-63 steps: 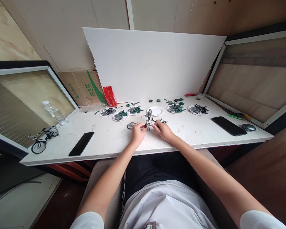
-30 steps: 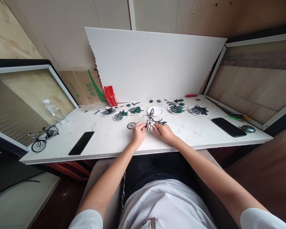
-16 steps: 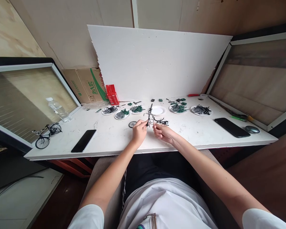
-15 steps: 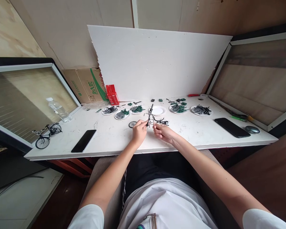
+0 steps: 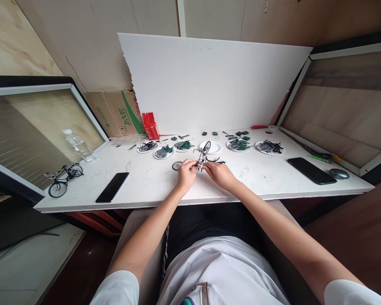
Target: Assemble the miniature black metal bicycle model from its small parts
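A small model bicycle (image 5: 206,148), partly built and dark, is held up off the table between my two hands, with its one visible wheel pointing away from me. My left hand (image 5: 186,176) pinches it from the left, its fingers covering part of the frame. From the right, my right hand (image 5: 221,174) has its thumb and fingers closed at the near end of the bicycle; any tiny part between them is hidden. On the tabletop beside my left hand lies a loose wheel (image 5: 177,165). Curved black parts (image 5: 216,160) lie just beyond my right hand.
Behind my hands is a white plate (image 5: 216,147). Plates of black and green parts (image 5: 239,145) line the back. A finished model bicycle (image 5: 62,180), water bottle (image 5: 79,146) and phone (image 5: 112,187) are left; another phone (image 5: 311,170) and a mouse (image 5: 339,173) are right.
The bicycle has turned, so its far wheel now shows as a wide oval instead of edge-on. My right hand has moved in, its fingers now against the near end.
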Demonstrator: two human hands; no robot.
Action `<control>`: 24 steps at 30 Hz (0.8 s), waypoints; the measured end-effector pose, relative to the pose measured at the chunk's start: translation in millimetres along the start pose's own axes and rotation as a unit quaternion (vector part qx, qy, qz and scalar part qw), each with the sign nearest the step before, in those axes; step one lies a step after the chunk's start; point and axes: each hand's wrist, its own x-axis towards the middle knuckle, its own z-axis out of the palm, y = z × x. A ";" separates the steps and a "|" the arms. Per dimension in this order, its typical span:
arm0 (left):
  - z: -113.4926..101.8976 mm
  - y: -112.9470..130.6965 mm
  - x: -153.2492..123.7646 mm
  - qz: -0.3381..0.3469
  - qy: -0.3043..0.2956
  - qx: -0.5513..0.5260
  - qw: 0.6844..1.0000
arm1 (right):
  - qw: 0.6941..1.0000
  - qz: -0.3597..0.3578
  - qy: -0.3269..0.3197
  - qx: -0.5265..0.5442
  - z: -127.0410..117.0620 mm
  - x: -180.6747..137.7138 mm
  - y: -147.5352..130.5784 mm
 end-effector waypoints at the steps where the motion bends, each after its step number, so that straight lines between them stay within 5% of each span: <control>1: 0.7 -1.1 0.0 0.001 0.003 -0.009 1.000 | 1.000 -0.003 -0.003 -0.021 0.1 0.1 1.1; 8: 2.1 -6.0 -1.1 0.016 0.019 0.010 1.000 | 0.994 0.034 -0.033 0.096 -1.9 -0.8 -3.2; 14: -2.1 3.2 -1.2 0.034 0.022 0.051 0.998 | 0.950 0.106 -0.055 0.288 0.1 -1.3 -4.3; 24: 4.9 4.8 -2.8 -0.040 0.004 -0.021 0.999 | 0.935 0.103 -0.010 0.339 20.2 0.3 4.9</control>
